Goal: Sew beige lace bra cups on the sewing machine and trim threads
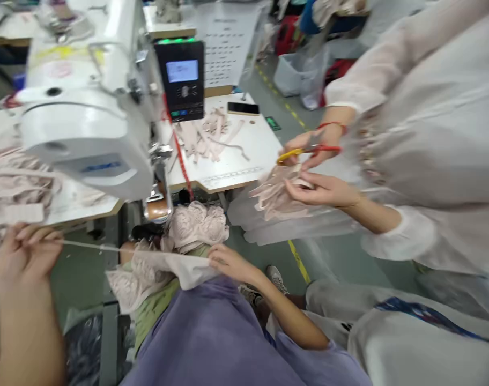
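My left hand [21,254] is at the lower left, its fingers pinched shut on the end of a thin pale strap [87,246]. The strap runs taut to the right into a pale pink lace garment piece [148,273] lying on my lap. My right hand [228,262] is closed on the right edge of that same piece. More pink lace [196,225] is bunched just above it, under the edge of the table.
A white sewing machine [87,107] with a black control panel [183,80] stands on the table [236,171], which carries loose pink strips [204,136] and a phone [243,108]. At right a person in white holds red-and-yellow scissors [309,151] and pink fabric [274,195].
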`<state>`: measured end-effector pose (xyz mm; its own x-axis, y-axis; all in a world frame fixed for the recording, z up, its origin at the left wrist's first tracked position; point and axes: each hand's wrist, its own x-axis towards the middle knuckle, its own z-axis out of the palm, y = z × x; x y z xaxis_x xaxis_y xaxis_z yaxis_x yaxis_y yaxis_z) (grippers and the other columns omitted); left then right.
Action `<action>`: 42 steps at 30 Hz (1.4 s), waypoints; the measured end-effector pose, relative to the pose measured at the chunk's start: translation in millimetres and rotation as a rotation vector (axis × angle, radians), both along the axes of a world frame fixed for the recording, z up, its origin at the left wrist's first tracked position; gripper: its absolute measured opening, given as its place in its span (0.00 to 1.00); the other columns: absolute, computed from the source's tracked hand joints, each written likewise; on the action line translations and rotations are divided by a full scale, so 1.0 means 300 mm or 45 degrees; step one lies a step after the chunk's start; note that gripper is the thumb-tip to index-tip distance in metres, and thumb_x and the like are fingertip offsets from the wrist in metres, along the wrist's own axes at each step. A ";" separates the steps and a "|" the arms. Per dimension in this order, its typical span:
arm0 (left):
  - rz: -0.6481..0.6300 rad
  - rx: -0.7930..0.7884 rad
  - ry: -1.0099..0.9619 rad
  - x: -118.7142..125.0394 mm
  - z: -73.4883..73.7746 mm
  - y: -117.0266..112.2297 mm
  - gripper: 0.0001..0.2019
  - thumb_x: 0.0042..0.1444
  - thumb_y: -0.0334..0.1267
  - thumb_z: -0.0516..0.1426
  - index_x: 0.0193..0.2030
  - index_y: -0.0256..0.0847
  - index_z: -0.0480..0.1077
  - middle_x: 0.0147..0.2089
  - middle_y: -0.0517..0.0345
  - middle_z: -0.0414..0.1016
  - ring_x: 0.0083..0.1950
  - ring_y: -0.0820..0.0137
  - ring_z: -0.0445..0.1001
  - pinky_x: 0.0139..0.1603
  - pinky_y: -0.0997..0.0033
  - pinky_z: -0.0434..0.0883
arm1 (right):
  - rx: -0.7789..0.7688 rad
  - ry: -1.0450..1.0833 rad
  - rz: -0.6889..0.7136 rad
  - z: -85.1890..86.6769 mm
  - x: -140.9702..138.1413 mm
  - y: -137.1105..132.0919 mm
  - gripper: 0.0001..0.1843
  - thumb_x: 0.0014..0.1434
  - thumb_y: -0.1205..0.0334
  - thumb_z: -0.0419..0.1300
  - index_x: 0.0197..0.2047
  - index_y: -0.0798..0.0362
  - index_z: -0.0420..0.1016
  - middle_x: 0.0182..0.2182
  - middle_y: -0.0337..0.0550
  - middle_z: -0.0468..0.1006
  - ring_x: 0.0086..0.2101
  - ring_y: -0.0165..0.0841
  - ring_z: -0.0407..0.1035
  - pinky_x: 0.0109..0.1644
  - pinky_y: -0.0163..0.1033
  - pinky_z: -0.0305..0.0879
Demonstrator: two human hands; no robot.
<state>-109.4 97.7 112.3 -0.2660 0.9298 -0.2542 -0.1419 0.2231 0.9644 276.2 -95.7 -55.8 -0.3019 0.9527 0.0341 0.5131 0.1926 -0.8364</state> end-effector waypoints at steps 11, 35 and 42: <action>-0.450 -0.104 -0.020 0.072 -0.189 -0.145 0.17 0.61 0.42 0.58 0.25 0.41 0.56 0.18 0.76 0.45 0.17 0.84 0.47 0.23 0.80 0.48 | -0.216 0.248 -0.786 -0.067 -0.163 0.000 0.16 0.64 0.47 0.56 0.44 0.52 0.70 0.28 0.38 0.72 0.26 0.30 0.64 0.31 0.35 0.60; -1.354 0.089 0.813 0.369 -0.264 -0.347 0.15 0.64 0.45 0.53 0.30 0.39 0.69 0.24 0.64 0.63 0.27 0.74 0.61 0.28 0.73 0.54 | -0.439 0.305 -0.115 0.143 -0.239 0.194 0.12 0.60 0.54 0.60 0.41 0.52 0.80 0.28 0.37 0.75 0.25 0.28 0.62 0.30 0.34 0.57; -1.465 0.036 0.769 0.365 -0.273 -0.320 0.16 0.64 0.45 0.53 0.27 0.39 0.66 0.23 0.64 0.62 0.26 0.74 0.61 0.28 0.73 0.54 | -0.571 0.361 -0.071 0.148 -0.222 0.186 0.15 0.62 0.49 0.60 0.40 0.52 0.79 0.32 0.40 0.78 0.28 0.29 0.65 0.32 0.35 0.59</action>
